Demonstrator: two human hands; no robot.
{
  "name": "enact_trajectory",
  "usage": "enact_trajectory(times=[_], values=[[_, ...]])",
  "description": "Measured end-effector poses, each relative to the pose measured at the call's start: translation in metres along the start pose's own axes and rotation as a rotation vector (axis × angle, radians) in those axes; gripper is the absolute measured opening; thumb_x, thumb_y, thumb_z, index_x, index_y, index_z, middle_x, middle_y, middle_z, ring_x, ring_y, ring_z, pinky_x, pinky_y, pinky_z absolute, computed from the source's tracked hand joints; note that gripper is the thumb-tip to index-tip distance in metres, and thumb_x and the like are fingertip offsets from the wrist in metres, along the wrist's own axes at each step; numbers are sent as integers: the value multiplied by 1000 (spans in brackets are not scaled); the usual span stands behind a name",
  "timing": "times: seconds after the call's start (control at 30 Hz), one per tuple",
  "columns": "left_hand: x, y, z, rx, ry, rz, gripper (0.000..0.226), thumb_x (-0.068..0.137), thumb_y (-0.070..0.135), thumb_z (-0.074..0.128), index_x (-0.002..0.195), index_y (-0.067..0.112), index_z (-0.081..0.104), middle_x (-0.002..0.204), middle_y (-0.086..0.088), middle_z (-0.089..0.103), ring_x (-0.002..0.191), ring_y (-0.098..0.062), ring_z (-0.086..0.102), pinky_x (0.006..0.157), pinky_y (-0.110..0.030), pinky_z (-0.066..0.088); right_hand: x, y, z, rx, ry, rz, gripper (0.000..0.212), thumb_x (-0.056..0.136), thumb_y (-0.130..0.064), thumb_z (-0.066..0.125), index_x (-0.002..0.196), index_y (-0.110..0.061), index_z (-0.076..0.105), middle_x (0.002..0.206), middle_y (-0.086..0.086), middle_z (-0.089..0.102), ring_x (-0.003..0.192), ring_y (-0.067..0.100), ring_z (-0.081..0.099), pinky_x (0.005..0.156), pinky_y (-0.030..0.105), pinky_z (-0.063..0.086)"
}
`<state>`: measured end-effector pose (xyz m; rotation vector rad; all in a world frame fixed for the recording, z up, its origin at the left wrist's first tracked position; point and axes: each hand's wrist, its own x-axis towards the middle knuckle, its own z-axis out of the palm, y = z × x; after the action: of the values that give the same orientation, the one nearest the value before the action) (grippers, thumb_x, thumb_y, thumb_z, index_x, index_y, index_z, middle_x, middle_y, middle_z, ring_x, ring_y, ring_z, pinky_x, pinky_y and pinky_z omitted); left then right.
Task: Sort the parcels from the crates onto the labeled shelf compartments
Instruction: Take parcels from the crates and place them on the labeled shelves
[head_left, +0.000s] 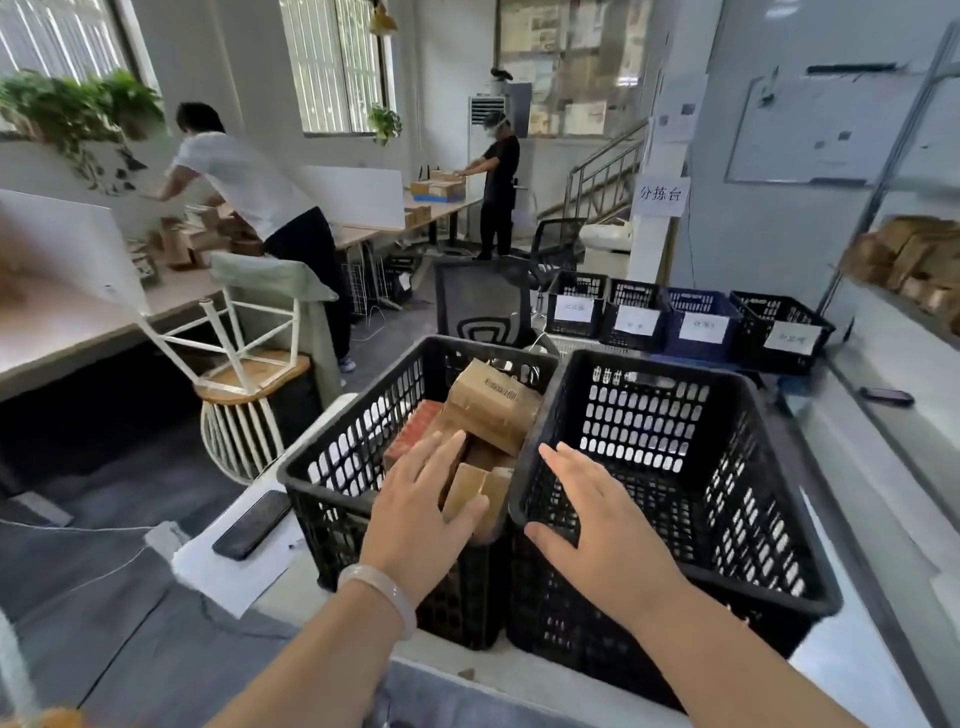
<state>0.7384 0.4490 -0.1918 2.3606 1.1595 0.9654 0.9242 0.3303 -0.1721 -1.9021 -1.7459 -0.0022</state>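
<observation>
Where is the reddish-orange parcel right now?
In the head view, the reddish-orange cardboard parcel lies in the left black plastic crate, just beyond the left hand, beside brown cardboard boxes.

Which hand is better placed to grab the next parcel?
Left, likely. The left hand lies over the parcels in the left crate; the right hand hangs over the right crate, which shows none.

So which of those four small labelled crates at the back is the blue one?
The blue crate is third from the left. The other three small crates in that row are black; all four carry white labels.
</observation>
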Motion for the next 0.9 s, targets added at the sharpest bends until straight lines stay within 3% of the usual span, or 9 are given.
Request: enact_trajectory(times=[0.17,0.27,0.33,0.43,0.57,0.73,0.8,0.9], values=[[85,-61,34,-89,-114,-59,67,89,52,59,149,37,35,156,12,31,145,-12,27,118,-43,31,70,21,30,-44,-8,93,74,89,-58,50,151,-43,12,157,-18,15,135,-12,0,112,17,6],[150,-99,60,-68,-229,-35,60,88,53,48,144,31,45,147,10,45,141,-11,34,117,-38,30,119,32,51,-74,-24,157,74,91,-56,51,151,-43,10,158,-17,14,140,-7,4,113,19,6],[189,-119,78,-86,-298,-93,60,87,53,49,144,37,42,145,14,45,139,-8,34,119,-37,28,150,38,64,-96,-38,190,74,91,-55,51,152,-42,11,158,-17,14,143,-2,7,113,19,6],[233,-145,107,-150,-297,-223,63,87,50,59,145,36,42,148,7,41,139,-15,34,117,-41,31,183,49,81,-118,-54,242,74,91,-54,51,152,-42,11,157,-18,14,143,-2,6,111,16,3],[282,-164,146,-267,-327,-349,57,88,51,62,141,35,48,141,4,48,126,-18,48,109,-40,40,209,64,96,-108,-94,302,73,92,-53,52,152,-42,11,157,-19,13,143,-4,4,112,16,3],[322,-181,188,-314,-365,-510,75,85,60,58,150,35,32,145,-1,45,129,-27,48,110,-43,38,226,77,106,-107,-100,344,70,92,-53,50,151,-42,15,156,-22,14,142,-8,4,114,17,6],[325,-187,198,-392,-418,-587,73,86,54,61,150,33,33,138,-1,53,117,-24,53,106,-41,42,229,81,109,-110,-107,355,68,92,-53,49,151,-43,16,155,-24,14,140,-11,3,111,13,3],[319,-192,202,-502,-363,-668,54,89,37,64,141,33,47,105,12,64,87,-11,54,85,-28,42,232,86,112,-106,-113,360,68,93,-52,49,151,-43,16,155,-24,15,135,-16,1,105,6,-1]])
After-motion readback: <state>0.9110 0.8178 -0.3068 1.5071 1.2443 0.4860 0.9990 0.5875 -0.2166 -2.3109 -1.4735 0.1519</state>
